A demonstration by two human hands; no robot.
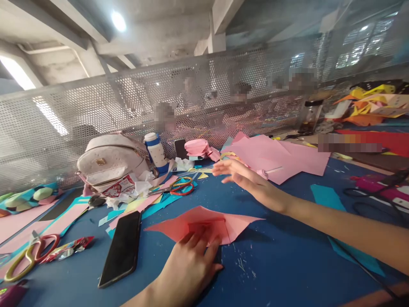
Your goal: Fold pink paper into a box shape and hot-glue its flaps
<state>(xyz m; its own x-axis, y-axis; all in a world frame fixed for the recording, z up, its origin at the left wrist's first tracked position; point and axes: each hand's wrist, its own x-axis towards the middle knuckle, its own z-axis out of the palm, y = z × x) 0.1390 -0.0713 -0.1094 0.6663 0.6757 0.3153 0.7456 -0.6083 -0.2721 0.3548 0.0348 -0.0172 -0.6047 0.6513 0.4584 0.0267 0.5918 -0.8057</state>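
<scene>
On the blue table (281,264), the folded pink paper (204,226) lies flat at centre, and the left hand (188,266) presses down on its near edge, fingers (200,243) spread flat on the sheet, gripping nothing. Beyond the paper, the right hand (243,175) stretches out, fingers loosely open and empty, hovering near the pile of pink sheets (281,155). Just left of the paper rests a black phone (123,249). Farther back from it lie red-handled scissors (179,187) and a beige backpack (108,162).
</scene>
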